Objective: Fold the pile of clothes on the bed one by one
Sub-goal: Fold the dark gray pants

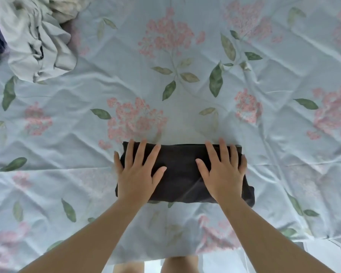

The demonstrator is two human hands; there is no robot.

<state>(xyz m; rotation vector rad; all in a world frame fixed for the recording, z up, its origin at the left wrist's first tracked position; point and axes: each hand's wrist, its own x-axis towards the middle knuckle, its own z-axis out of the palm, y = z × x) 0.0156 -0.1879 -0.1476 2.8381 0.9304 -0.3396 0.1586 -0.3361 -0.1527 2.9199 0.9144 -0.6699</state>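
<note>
Both hands lay flat with fingers straight and spread on a folded dark garment (182, 174): left hand (137, 174) pressed its left end, right hand (223, 172) its right end, hands apart, gripping nothing. Garment sat near the near edge of the bed (185, 56), on a pale blue floral sheet. A crumpled pile of pale clothes (34, 40) lay far left, well apart from the garment.

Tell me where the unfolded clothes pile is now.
In the head view, the pile of pale crumpled clothes lies at the far left corner of the floral bedsheet, apart from the folded dark garment under the left hand and right hand.
</note>
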